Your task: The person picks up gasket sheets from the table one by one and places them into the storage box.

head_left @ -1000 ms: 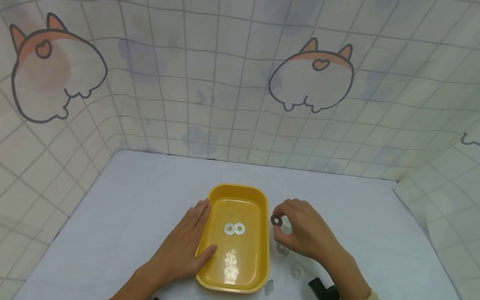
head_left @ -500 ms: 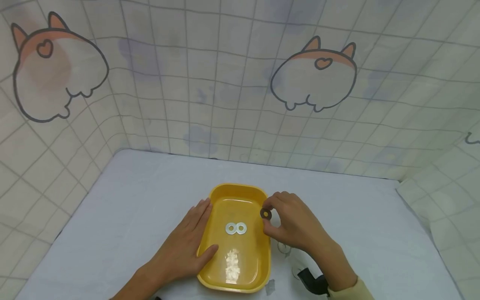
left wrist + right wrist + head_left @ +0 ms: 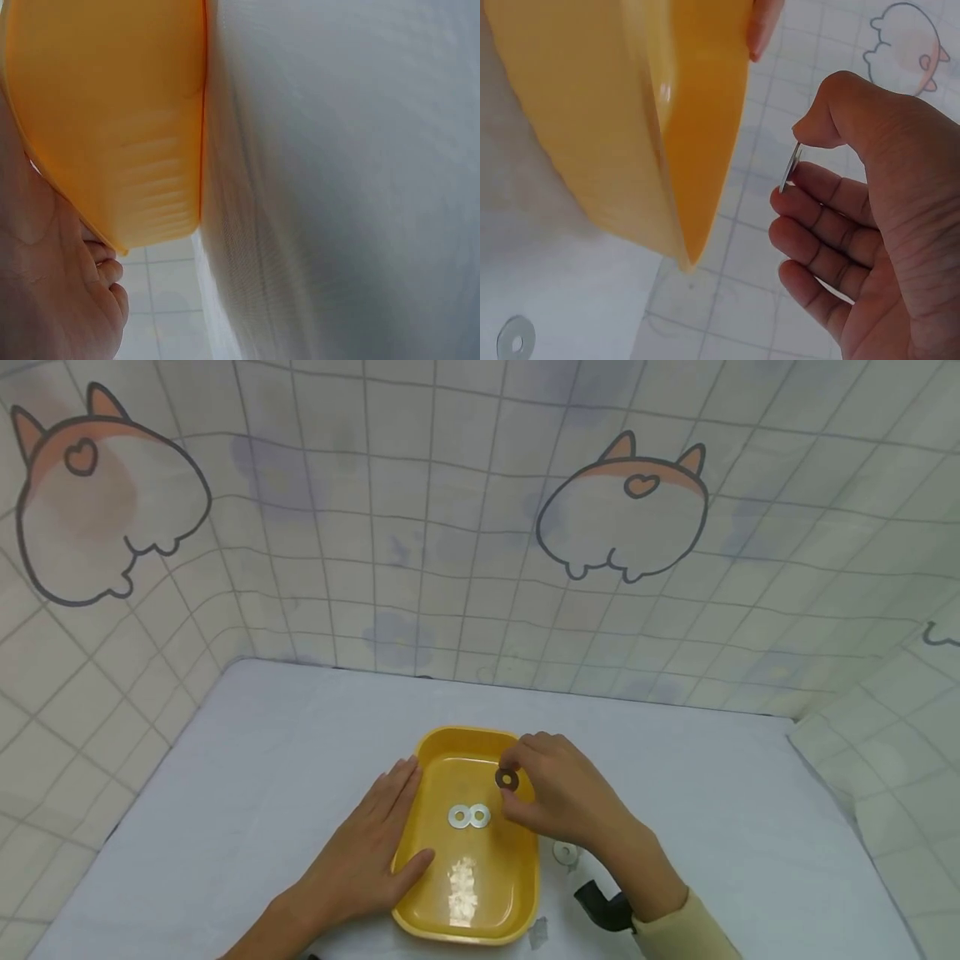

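On a white-covered desk [image 3: 262,777], a left hand [image 3: 367,852] lies flat, fingers straight, against the shallow yellow plastic tray [image 3: 517,893] holding two flat silver metal washers [image 3: 468,816]. The right hand [image 3: 562,797] pinches a third small metal washer [image 3: 507,779] on edge between thumb and forefinger, above the tray's right rim. So light a pinch could let it slip and roll onto the desk.

Count, as seen:
- yellow tray [image 3: 465,745]: 1
- washers in tray [image 3: 468,817]: 2, touching side by side
- washer pinched in right hand [image 3: 507,779]: 1
- washer on bench [image 3: 565,852], right of tray: 1
- hands: 2
- corgi prints on backdrop [image 3: 622,514]: 2 full
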`<state>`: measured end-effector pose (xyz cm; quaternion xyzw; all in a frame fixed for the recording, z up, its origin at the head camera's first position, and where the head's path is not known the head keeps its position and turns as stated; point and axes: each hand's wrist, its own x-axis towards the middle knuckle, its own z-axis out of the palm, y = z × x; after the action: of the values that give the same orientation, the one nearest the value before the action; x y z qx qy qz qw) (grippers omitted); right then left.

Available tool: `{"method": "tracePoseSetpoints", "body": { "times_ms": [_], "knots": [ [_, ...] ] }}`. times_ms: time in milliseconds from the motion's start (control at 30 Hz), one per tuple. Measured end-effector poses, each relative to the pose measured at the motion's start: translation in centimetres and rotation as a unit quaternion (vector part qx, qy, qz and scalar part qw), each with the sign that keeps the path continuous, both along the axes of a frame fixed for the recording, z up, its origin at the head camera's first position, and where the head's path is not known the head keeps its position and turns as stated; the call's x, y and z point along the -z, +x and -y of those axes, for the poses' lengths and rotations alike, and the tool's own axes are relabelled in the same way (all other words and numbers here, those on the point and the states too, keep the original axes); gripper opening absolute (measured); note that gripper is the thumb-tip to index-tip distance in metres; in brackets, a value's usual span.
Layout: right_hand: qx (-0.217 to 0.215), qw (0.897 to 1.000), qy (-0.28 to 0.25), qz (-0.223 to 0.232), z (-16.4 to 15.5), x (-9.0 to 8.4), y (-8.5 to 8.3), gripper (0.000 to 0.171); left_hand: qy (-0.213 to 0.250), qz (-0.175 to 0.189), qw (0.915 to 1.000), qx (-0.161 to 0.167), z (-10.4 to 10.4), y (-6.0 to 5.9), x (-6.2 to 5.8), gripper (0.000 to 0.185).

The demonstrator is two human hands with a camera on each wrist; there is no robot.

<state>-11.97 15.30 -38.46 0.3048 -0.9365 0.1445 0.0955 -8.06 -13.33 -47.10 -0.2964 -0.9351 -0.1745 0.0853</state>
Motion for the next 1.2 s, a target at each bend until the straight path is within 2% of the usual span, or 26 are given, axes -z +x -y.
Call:
{"method": "tracePoseSetpoints", "body": {
  "times_ms": [533, 1200],
  "knots": [
    [-0.006, 0.999, 0.018, 0.030, 1.6, 0.8, -0.9, 0.013, 0.012, -0.004, 0.9999, -0.001, 0.0, -0.1, 0.1, 0.096],
    [-0.038, 0.999, 0.015, 0.018, 2.7, 0.6, -1.6, 0.012, 0.015, -0.006, 0.9999, 0.000, 0.0, -0.1, 0.1, 0.095]
  ]
}}
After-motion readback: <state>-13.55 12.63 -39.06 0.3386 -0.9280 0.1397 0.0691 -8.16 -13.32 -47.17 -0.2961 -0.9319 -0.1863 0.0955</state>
